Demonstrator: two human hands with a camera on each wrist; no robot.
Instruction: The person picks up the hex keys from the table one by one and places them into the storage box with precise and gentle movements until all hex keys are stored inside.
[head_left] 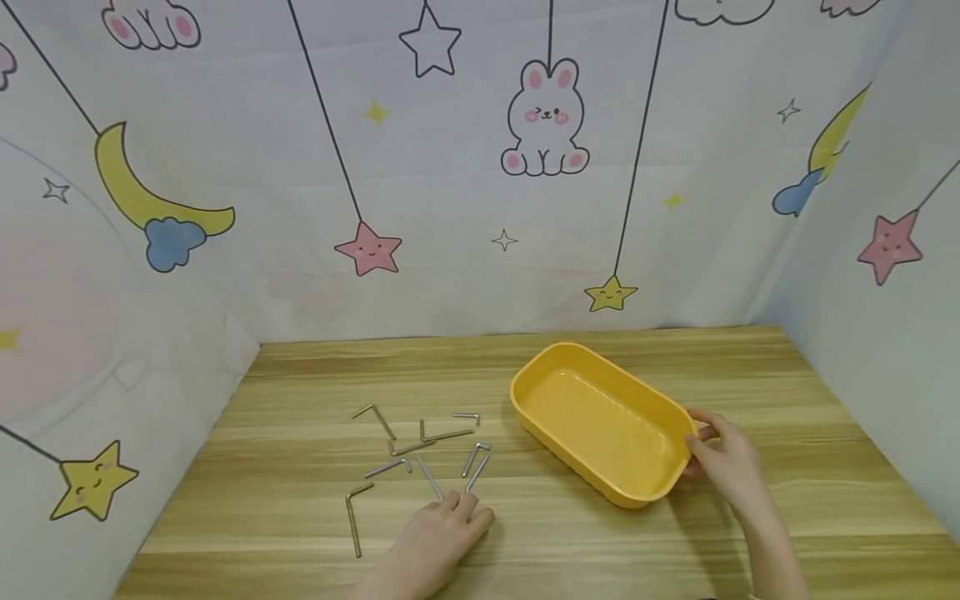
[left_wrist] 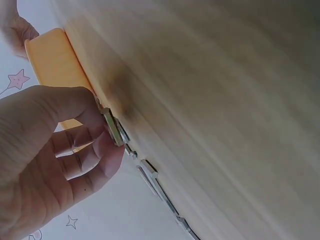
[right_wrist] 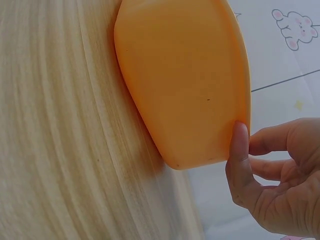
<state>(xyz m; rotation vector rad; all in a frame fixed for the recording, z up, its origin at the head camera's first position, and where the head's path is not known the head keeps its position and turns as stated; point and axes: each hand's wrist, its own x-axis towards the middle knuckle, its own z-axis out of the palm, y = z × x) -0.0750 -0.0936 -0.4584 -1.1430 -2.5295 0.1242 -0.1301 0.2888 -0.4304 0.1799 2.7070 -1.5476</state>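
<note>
My left hand [head_left: 438,537] is low over the table's near middle, its fingertips at two silver hex keys [head_left: 429,477] whose ends run under it. In the left wrist view, the thumb and fingers pinch a short L-bent hex key [left_wrist: 113,128]; the hand hides part of it. My right hand [head_left: 723,462] grips the right end of a yellow plastic basin [head_left: 558,437], the thumb against its end wall [right_wrist: 200,100] and the other fingers beyond the rim. Nothing lies inside the basin.
Several other hex keys, brass-coloured [head_left: 352,521] and silver [head_left: 386,468], lie scattered left of the basin on the wood-grain table [head_left: 285,433]. White cloth walls [head_left: 457,192] printed with stars, moons and rabbits stand behind and at both sides.
</note>
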